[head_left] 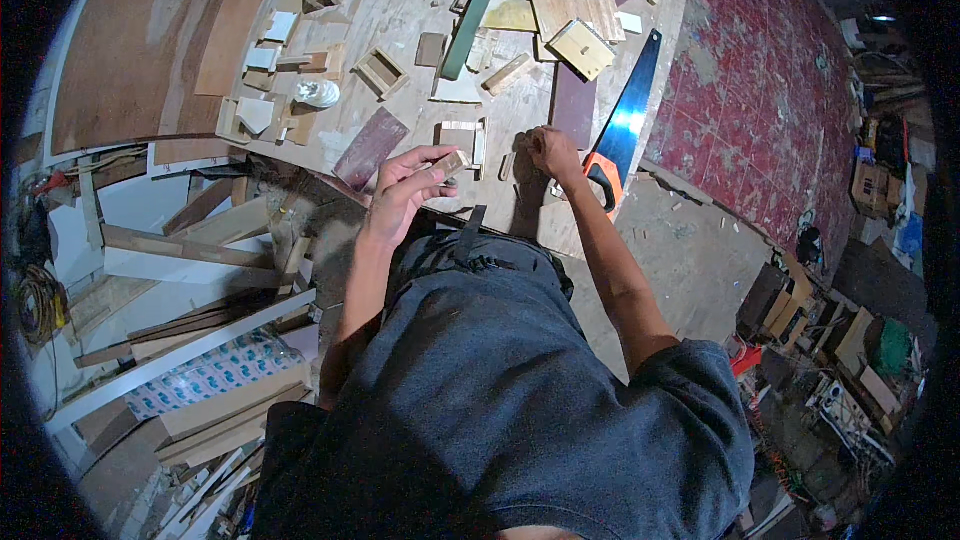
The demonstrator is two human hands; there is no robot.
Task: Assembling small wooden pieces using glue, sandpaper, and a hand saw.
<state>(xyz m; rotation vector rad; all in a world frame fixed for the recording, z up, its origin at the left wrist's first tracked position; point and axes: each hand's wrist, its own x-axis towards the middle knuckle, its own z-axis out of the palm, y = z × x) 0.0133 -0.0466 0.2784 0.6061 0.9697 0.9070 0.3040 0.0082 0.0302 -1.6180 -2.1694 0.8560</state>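
Between the thumb and fingers of my left hand (405,190) is a small wooden block (450,167), held above the near edge of the workbench (470,25). My right hand (555,154) hovers over the bench with its fingers curled in; whatever they pinch is hidden. A small wooden frame (480,145) lies just beyond my left hand. Between the two hands rests a short wooden strip (507,167). Right of my right hand lies a handsaw (628,118), its orange and black handle toward me and its blade pointing away.
Wood offcuts, a small open box (381,73) and a green strip (478,10) cover the bench. A white bottle (318,93) stands at its left. Stacked boards (190,250) crowd the lower left. A red sheet (745,90) lies to the right.
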